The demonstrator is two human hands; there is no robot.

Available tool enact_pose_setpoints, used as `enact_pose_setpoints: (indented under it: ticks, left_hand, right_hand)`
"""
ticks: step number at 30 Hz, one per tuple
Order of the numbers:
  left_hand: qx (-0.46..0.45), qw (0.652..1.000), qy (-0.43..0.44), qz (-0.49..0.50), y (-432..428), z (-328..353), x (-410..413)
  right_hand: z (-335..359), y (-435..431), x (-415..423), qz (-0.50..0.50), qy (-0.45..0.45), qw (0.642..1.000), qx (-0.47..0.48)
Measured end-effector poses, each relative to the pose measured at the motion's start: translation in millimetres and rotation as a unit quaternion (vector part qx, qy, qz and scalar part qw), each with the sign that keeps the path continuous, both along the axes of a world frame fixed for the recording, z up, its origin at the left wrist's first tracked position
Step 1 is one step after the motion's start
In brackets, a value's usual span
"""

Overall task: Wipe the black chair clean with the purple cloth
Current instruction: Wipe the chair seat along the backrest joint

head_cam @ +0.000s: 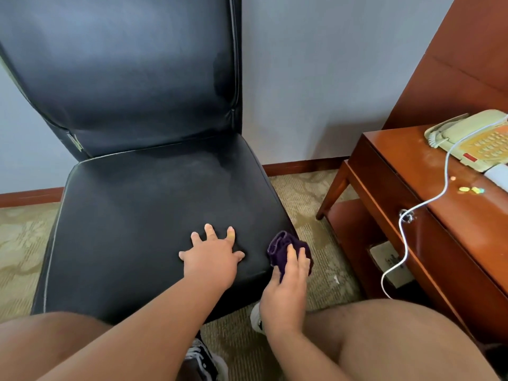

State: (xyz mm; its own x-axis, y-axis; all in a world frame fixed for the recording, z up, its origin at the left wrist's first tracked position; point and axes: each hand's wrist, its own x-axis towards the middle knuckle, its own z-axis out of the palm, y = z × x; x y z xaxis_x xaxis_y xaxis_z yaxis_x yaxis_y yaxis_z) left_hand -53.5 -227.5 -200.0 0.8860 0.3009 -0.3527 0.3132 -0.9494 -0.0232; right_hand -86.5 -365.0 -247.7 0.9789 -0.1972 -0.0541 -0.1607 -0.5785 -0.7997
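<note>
Right hand: your right hand (286, 292) is the nearer of the two. Its fingers are curled over the purple cloth (277, 247), a soft bunched wad, and grip it.
Cloth position: the wad sits at the front right corner of the seat, touching the edge and partly overhanging the carpet.
Left hand: your left hand (213, 255) lies flat on the seat just left of the cloth, fingers straight and spread, holding nothing. The two hands are apart.
Task object: the black chair (154, 204), padded and leather-look with pale piping, stands straight ahead of you. Its seat runs away from you to the upright backrest (123, 78).
Governing relation: nearly all the seat lies left of and beyond the cloth. In my judgement the stroke must leave that corner leftward and rearward, and your left hand sits in the leftward path.
Surface: a dull grey haze shows across the middle and rear of the seat, probably not yet wiped.
Periphery: a red-brown wooden table (412, 166) carrying a cream telephone (472, 138) stands well apart to the right and is not involved.
</note>
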Motion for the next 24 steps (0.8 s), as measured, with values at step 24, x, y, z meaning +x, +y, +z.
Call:
enact_pose_setpoints:
  ticks: [24]
  left_hand:
    - [-0.006, 0.999, 0.020, 0.029, -10, 3, 15]
  right_hand:
    - [8, -6, 16, 0.025, -0.010, 1.000, 0.015]
